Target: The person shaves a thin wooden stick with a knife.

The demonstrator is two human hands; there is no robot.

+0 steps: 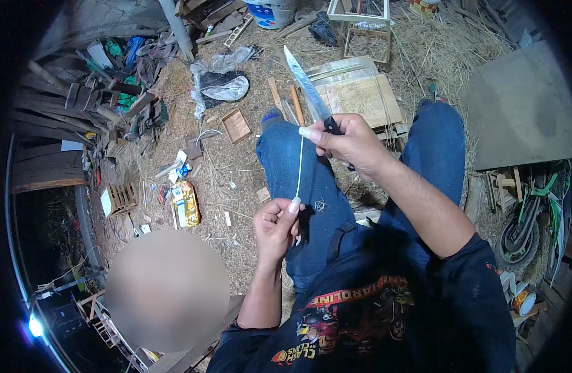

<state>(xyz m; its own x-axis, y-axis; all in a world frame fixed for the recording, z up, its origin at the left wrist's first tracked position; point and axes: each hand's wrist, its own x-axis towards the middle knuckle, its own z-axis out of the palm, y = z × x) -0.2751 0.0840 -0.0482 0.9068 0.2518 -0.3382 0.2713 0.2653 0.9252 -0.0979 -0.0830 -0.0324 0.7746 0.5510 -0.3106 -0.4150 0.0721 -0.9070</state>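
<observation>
My right hand (354, 146) is closed around the black handle of a knife (307, 84), whose long blade points up and away to the left. Its thumb also pinches the upper end of a thin pale strip (300, 165), close to the handle. Lower down, my left hand (276, 230) grips the strip's other end between thumb and fingers, and a short tail shows below the fist. The strip runs nearly straight between both hands, above my jeans-covered leg (326, 186). What the strip is made of I cannot tell.
Wooden boards (360, 93) lie beyond my knees. A small wooden box (236, 126) and a yellow packet (185, 204) are on the littered ground to the left. A bucket (271, 13) and a wooden frame (360, 25) stand at the back; a small bike (522, 230) is at right.
</observation>
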